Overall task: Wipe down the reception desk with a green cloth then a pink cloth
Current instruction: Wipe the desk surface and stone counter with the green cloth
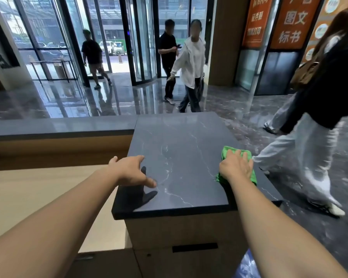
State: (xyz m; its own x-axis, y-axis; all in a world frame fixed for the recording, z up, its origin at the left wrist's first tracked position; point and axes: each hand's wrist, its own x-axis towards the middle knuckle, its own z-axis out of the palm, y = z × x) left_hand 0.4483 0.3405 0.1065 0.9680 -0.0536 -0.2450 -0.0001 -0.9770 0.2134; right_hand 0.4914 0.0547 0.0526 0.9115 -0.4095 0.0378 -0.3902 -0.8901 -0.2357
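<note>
The reception desk (179, 141) has a dark grey marble top with white veins. A green cloth (227, 152) lies near the top's right edge. My right hand (236, 166) lies flat on the cloth with straight fingers and presses it against the marble. My left hand (131, 171) hovers over the top's left edge, fingers spread and relaxed, holding nothing. No pink cloth is in view.
A lower light wooden counter (28, 189) sits to the left, behind a long dark ledge (58, 127). A person in white trousers (309, 149) walks past close to the desk's right side. Three people stand or walk near the glass doors (143, 47) beyond.
</note>
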